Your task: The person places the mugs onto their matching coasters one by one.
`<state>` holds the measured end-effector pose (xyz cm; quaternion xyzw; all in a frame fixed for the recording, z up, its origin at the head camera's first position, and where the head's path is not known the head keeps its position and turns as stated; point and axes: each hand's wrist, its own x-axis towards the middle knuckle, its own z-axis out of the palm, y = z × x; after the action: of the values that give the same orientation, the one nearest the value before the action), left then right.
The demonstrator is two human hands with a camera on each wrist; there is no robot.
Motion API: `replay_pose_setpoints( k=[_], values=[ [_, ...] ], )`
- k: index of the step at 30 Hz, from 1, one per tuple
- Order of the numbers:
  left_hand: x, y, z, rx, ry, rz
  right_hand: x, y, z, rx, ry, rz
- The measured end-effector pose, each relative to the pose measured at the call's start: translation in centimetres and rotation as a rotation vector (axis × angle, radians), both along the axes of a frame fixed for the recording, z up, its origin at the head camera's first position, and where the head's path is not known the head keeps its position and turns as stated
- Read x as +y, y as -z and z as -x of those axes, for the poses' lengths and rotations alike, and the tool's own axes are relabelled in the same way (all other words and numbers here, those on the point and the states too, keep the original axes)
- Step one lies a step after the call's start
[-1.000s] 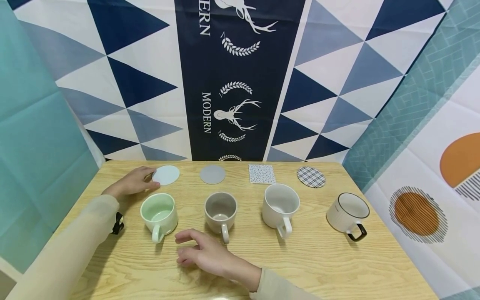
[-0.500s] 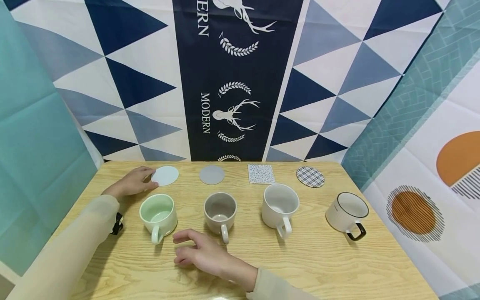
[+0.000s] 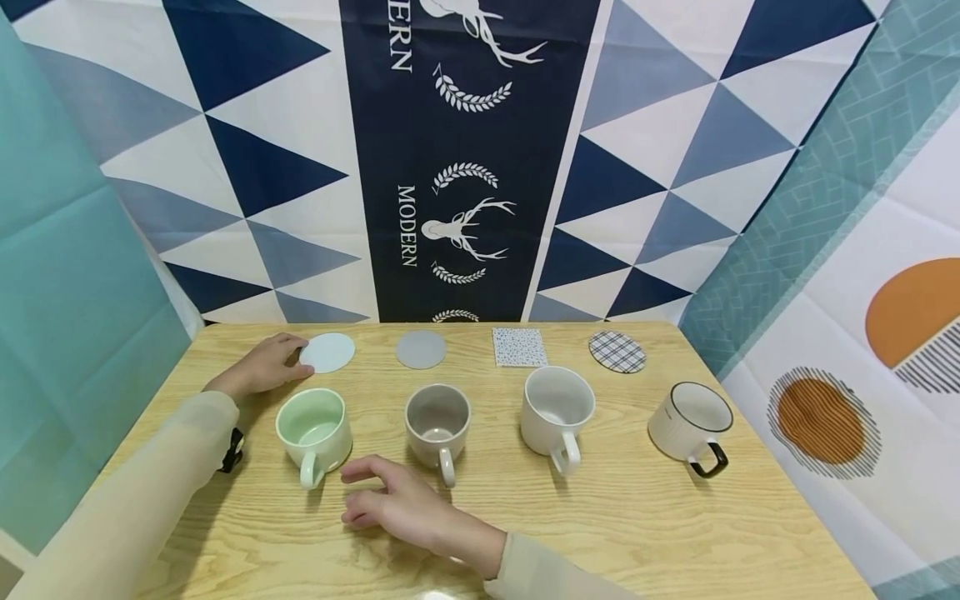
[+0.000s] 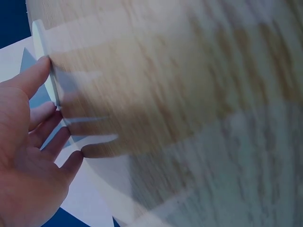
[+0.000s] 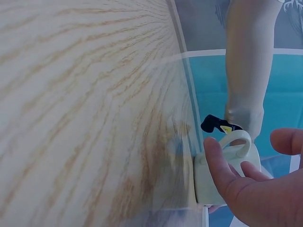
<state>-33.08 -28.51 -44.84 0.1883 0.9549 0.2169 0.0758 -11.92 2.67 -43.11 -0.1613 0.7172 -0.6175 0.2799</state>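
My left hand [image 3: 264, 364] rests at the table's far left, its thumb and fingertips right at the left edge of a round pale blue coaster [image 3: 330, 353]. The left wrist view shows that coaster [image 4: 40, 40] edge-on, flat on the table, with the thumb tip against it and the other fingers spread. Close to the handle of a light green mug [image 3: 313, 427], my right hand [image 3: 401, 508] hovers with loosely bent fingers and nothing in them. In the right wrist view the green mug [image 5: 208, 179] is partly hidden behind those fingers.
Right of the green mug stand a grey-brown mug [image 3: 437, 429], a white mug [image 3: 551, 412] and a white mug with black rim [image 3: 686, 425]. Behind them lie a grey round coaster [image 3: 421, 349], a speckled square coaster [image 3: 521, 347] and a plaid round coaster [image 3: 617, 352]. Patterned cloth walls surround the table.
The head view has shifted slightly, so everything sits a little further left in it. Both hands, the mugs and the coasters otherwise hold their places.
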Motion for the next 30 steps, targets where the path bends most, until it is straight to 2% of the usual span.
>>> replay_pose_setpoints(
  k=[10,17,24,30],
  values=[
    [0.4,-0.3,-0.4,0.001,-0.002,0.004,-0.6,0.2,-0.3,-0.007,0.027,0.02],
    [0.2,-0.2,-0.4,0.007,0.001,0.006,-1.6,0.3,-0.2,0.005,0.001,0.003],
    [-0.1,-0.1,-0.5,0.007,-0.003,0.007,-2.7,0.3,-0.2,-0.042,0.009,0.026],
    [0.0,-0.1,-0.6,0.006,-0.001,0.005,-3.2,0.3,-0.2,-0.029,0.045,0.006]
  ],
)
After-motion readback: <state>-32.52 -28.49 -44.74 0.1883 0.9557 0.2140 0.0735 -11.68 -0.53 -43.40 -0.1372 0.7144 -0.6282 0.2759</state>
